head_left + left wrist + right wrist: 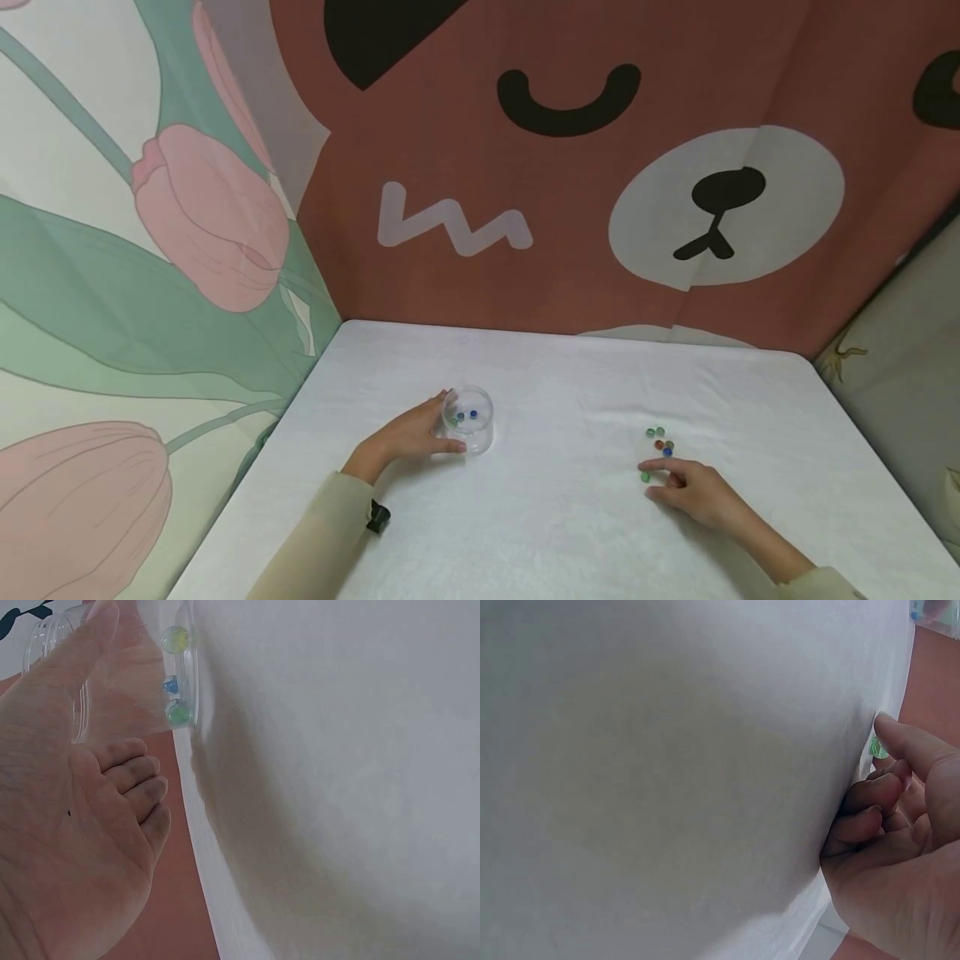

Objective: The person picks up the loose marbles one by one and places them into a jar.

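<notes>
On the left of the head view, my left hand (pixel 420 433) grips a clear plastic jar (pixel 480 442) that stands on the table, its thumb and fingers around the side. A few marbles lie at the bottom of the jar, among them a blue marble (pixel 171 685) and a green marble (pixel 178 713). My right hand (pixel 693 492) rests low on the table at the right. Its index finger and thumb are spread either side of a loose green marble (pixel 645 477), with a gap visible at the thumb. The other fingers curl under the palm.
Just beyond the right hand lies a small cluster of marbles: green marbles (pixel 655 432), a red marble (pixel 659 445) and a blue marble (pixel 667 452) among them. A white cloth (pixel 540 508) covers the table. Printed curtains (pixel 555 283) hang behind its far edge.
</notes>
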The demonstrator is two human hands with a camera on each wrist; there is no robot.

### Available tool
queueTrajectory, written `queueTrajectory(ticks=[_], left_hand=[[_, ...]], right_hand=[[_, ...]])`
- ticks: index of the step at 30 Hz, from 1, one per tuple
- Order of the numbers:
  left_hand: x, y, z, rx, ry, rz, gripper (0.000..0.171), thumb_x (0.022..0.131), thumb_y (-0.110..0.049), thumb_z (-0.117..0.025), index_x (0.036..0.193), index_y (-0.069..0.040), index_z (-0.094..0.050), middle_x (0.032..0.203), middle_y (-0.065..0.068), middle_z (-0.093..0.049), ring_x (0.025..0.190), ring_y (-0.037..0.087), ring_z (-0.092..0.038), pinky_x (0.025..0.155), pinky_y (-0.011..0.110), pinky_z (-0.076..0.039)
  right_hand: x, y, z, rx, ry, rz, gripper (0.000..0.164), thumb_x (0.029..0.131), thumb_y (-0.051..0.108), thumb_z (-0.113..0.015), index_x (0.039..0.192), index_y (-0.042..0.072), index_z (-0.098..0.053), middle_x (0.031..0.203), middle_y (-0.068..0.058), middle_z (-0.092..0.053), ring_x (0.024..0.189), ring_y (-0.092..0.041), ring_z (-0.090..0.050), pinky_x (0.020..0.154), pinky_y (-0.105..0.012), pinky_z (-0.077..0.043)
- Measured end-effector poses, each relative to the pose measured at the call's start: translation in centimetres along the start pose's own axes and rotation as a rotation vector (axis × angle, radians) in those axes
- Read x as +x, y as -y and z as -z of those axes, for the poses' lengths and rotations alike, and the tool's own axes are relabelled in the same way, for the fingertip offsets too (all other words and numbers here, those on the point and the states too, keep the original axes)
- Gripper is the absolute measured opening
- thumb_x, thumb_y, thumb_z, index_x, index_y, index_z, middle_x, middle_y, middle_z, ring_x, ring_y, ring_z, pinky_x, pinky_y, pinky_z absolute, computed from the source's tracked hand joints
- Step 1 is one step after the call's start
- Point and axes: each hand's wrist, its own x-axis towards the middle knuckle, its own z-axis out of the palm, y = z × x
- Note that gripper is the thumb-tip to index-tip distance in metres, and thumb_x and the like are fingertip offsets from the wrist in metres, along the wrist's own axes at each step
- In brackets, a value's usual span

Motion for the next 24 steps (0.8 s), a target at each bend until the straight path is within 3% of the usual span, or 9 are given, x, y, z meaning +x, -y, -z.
queueTrajectory(ticks=[13, 24], left_hand=[[0.01, -0.15, -0.06, 0.001, -0.004, 0.005, 0.112, 0.082, -0.065, -0.074, 0.163, -0.012, -0.018, 0.169, 0.011, -0.018, 0.154, 0.031, -0.021, 0.124, 0.051, -0.023], [-0.06, -0.10, 0.00, -0.005, 0.000, 0.008, 0.112, 0.082, -0.065, -0.074, 0.163, -0.010, -0.018, 0.169, 0.011, -0.018, 0.154, 0.032, -0.021, 0.123, 0.052, -0.024]], right_hand=[[-0.14, 0.43, -0.38, -0.046, -0.057, -0.008, 0.024, 0.091, 0.020, -0.075, 0.114, 0.016, -0.077, 0.064, 0.003, -0.048, 0.052, -0.007, -0.037, 0.048, -0.022, -0.034], [-0.24, 0.65, -0.63, -0.040, -0.075, -0.022, 0.025, 0.089, 0.026, -0.077, 0.113, 0.017, -0.077, 0.066, 0.003, -0.047, 0.054, -0.006, -0.036, 0.049, -0.023, -0.033]])
